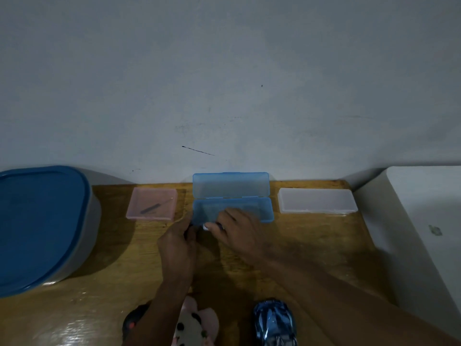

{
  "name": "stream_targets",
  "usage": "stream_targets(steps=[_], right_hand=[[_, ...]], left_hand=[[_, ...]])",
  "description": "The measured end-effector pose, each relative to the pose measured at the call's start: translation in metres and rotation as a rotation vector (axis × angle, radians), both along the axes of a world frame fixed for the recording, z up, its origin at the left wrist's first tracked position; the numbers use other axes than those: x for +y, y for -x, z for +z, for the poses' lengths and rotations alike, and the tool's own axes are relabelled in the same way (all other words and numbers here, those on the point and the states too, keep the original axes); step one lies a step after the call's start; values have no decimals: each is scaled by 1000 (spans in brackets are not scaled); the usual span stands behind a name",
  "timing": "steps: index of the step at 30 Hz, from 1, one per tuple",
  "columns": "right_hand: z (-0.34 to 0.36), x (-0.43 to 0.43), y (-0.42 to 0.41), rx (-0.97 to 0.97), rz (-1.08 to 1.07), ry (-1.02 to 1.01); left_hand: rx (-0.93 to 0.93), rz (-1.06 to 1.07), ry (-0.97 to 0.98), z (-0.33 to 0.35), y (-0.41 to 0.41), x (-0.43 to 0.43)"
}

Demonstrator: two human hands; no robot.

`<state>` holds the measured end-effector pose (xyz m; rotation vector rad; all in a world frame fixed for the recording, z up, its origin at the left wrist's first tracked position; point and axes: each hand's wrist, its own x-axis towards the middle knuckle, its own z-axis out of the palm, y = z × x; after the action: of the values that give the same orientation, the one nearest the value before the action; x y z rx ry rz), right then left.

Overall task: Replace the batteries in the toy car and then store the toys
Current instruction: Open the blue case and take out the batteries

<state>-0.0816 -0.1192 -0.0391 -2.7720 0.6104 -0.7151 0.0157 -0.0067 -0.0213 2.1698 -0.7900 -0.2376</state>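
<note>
My left hand (178,243) and my right hand (237,231) meet just in front of the open blue case (259,208) at the back middle of the wooden table (311,245). Between their fingertips they pinch a small dark thing with a silvery end, apparently a battery (206,227); the fingers hide most of it. The blue case's lid stands up against the wall. The shiny blue toy car (274,323) sits at the near edge, under my right forearm's left side.
A shut pink case (152,204) with a thin dark tool inside lies left of the blue case, a shut clear case (316,201) right of it. A big blue-lidded tub (40,221) stands far left, a white box (424,221) far right. A pink toy (199,323) and a black-red toy (134,320) lie near.
</note>
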Motion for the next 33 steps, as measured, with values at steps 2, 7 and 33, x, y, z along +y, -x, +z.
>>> stream_targets(steps=[2, 7, 33], right_hand=[[-10, 3, 19, 5, 78, 105], [-15, 10, 39, 153, 151, 272], [54, -83, 23, 92, -593, -748]], left_hand=[[-7, -9, 13, 2, 2, 1], [-1, 3, 16, 4, 1, 1], [75, -99, -114, 5, 1, -3]])
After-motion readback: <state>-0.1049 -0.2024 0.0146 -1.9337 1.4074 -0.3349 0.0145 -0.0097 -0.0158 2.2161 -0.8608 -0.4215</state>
